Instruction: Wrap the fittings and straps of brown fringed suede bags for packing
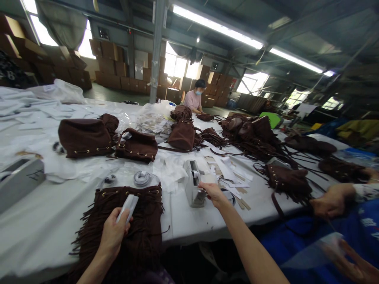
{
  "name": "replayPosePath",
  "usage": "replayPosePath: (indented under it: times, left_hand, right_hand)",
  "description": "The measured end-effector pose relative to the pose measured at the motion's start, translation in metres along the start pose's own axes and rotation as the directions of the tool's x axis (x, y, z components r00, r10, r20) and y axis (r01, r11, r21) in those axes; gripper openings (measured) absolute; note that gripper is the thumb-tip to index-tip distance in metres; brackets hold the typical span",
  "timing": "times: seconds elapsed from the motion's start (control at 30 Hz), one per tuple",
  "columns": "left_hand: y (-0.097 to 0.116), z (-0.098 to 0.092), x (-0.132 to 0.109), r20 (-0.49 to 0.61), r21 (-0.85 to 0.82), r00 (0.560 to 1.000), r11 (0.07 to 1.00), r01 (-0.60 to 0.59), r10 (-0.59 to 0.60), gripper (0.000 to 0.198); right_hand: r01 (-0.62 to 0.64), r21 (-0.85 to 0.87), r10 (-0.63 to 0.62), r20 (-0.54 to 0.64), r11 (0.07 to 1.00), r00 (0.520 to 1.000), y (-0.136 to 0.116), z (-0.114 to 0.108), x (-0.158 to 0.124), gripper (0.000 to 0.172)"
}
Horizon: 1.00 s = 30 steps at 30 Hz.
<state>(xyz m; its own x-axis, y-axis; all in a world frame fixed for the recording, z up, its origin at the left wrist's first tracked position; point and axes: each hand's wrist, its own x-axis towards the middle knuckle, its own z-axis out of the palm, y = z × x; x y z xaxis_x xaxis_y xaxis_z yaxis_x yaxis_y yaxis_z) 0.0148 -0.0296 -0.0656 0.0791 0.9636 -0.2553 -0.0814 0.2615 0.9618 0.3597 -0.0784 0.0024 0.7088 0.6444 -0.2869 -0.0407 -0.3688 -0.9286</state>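
Note:
My left hand (pixel 114 232) is closed around a narrow, flat white wrapped strip (pixel 128 207), holding it over a dark brown fringed bag (pixel 142 232). The bag lies at the table's front edge, its row of gold eyelets facing away from me. My right hand (pixel 213 193) pinches at the cutting end of a grey tape dispenser (pixel 192 197), where the tape comes off; the tape between the fingertips is too small to see clearly. A coil of pale grey cord or tubing (pixel 142 178) rests just beyond the fringed bag.
Brown bags (pixel 84 138) stand across the white-covered table (pixel 59 221), with a big pile (pixel 251 132) at back right. Cardboard and paper strips (pixel 233 177) lie right of the dispenser. Another dispenser (pixel 22 181) sits far left. A co-worker's hands (pixel 333 201) work close at right; another person (pixel 194 98) sits opposite.

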Motion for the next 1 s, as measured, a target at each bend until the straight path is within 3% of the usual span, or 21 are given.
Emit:
replayPosePath:
  times: [0.2, 0.5, 0.7, 0.83, 1.0]
  left_hand:
    - [0.0, 0.0, 0.0, -0.012, -0.009, 1.0, 1.0, -0.007, 0.007, 0.04]
    - [0.0, -0.001, 0.0, 0.008, 0.023, 1.0, 1.0, -0.013, 0.013, 0.036]
    - [0.0, -0.001, -0.001, 0.01, 0.027, 1.0, 0.999, -0.019, 0.019, 0.035]
    - [0.0, -0.001, 0.0, 0.009, 0.028, 1.0, 0.999, -0.028, 0.028, 0.035]
    - [-0.001, -0.001, 0.001, 0.006, 0.028, 0.999, 0.998, -0.048, 0.048, 0.033]
  right_hand:
    - [0.063, 0.077, -0.061, -0.025, 0.995, 0.998, -0.004, -0.004, -0.006, 0.024]
    - [0.252, 0.089, -0.229, -0.208, 0.964, 0.951, 0.024, -0.01, -0.045, 0.022]
    - [0.207, 0.09, -0.19, -0.172, 0.974, 0.967, 0.053, -0.001, -0.057, 0.033]
    - [0.192, 0.012, -0.188, -0.151, 0.981, 0.971, 0.069, 0.002, -0.058, 0.04]
    - [0.229, -0.18, -0.262, -0.187, 0.957, 0.947, 0.067, -0.002, -0.047, 0.037]
